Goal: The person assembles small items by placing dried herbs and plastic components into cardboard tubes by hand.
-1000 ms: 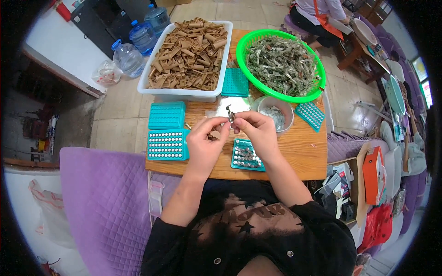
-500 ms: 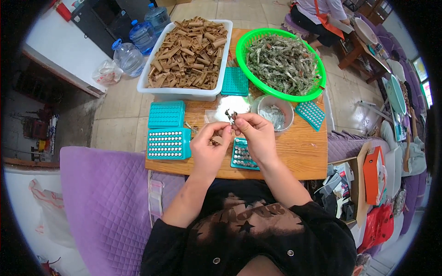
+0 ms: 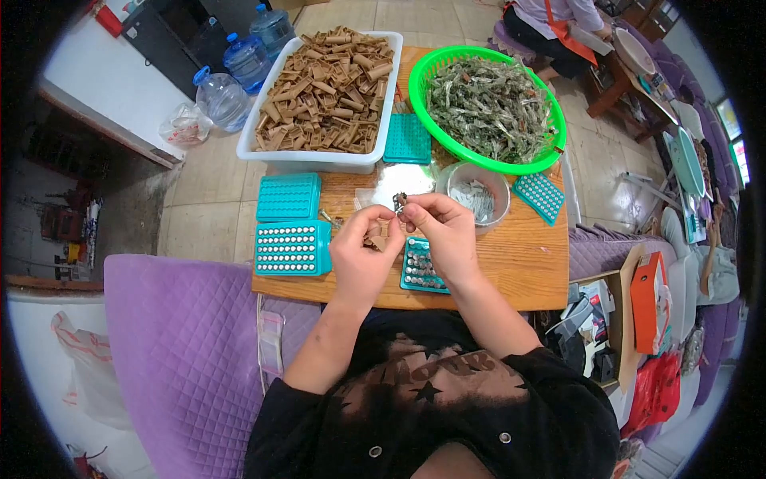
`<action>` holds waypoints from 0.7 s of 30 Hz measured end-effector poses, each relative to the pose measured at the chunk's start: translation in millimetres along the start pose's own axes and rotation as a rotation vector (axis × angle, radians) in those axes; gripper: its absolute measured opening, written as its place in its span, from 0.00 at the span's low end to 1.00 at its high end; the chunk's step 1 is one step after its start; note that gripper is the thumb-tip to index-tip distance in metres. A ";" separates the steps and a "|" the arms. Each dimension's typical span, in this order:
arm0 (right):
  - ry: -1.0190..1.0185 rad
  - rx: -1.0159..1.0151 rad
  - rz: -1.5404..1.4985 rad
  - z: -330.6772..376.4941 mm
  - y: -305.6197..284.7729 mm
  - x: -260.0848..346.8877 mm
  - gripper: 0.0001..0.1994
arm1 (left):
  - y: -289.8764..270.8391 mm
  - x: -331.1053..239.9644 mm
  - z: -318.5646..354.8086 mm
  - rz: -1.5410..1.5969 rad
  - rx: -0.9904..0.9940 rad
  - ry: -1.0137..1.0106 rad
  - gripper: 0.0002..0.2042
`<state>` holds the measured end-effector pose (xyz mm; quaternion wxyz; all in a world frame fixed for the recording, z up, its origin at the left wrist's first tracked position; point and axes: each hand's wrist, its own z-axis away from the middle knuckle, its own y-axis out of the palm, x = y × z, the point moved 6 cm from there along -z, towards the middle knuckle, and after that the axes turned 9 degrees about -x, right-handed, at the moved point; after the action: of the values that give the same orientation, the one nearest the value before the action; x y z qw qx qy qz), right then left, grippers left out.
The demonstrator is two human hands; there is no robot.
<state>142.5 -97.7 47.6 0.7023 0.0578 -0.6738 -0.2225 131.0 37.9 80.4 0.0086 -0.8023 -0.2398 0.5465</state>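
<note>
Centrally, above the table (image 3: pixel 519 271), the left hand (image 3: pixel 359 255) is raised with the fingers curled, and one small dark part (image 3: pixel 400 203) is gripped between its fingertips and those of the right hand (image 3: pixel 448 243), whose wrist is angled inward. One brown piece (image 3: pixel 375 241) is seen beside the left palm; whether it is held cannot be told. Left to right, five teal trays (image 3: pixel 288 198) are counted: two at the left, one behind the hands, one partly covered by the right hand, one at the right. One bin (image 3: pixel 319 162), one basket (image 3: pixel 418 102) and one tub (image 3: pixel 503 204) are set behind. The left edge is crowded by trays; bare wood is shown from the right hand to the right edge. The near edge is crossed by both forearms.
</note>
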 end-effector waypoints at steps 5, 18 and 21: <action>0.020 -0.008 -0.013 0.6 -1.0 -4.7 0.08 | -1.1 -12.1 -4.8 -0.207 -0.031 0.208 0.06; -0.008 -0.004 0.064 3.0 -0.6 -0.4 0.08 | -5.6 -21.6 -5.4 -0.249 0.022 0.348 0.05; -0.041 -0.039 0.140 4.9 -1.7 1.3 0.08 | -4.7 -23.0 -2.6 -0.281 -0.009 0.432 0.06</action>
<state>137.2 -98.7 48.5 0.7033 -0.0077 -0.6858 -0.1869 124.9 33.6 102.9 0.1319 -0.8594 -0.3438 0.3548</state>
